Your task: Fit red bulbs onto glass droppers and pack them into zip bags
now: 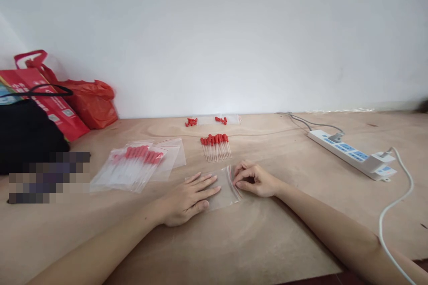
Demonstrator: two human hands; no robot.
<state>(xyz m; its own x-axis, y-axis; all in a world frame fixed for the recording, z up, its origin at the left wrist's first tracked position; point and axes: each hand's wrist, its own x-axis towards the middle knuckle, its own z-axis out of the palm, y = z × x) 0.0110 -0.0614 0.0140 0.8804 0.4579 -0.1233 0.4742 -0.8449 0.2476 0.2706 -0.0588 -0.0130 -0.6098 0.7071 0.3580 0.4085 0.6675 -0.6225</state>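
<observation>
A clear zip bag (221, 193) lies flat on the wooden table in front of me. My left hand (192, 197) rests on its left part with the fingers stretched out. At the bag's right end, my right hand (256, 179) pinches the edge by the red-lined zip strip between thumb and fingers. Just beyond the bag is a row of droppers (216, 147) with red rubber bulbs and clear stems, bulbs pointing away from me. To the left lies an overlapping pile of zip bags (133, 167), several holding red-bulbed droppers.
Loose red bulbs (191, 122) and another clear bag (207, 120) lie near the wall. A white power strip (347, 151) with plugs sits at right, its white cable (384, 213) running over my right forearm. Red bags (90, 102) and a black bag (30, 133) stand at left.
</observation>
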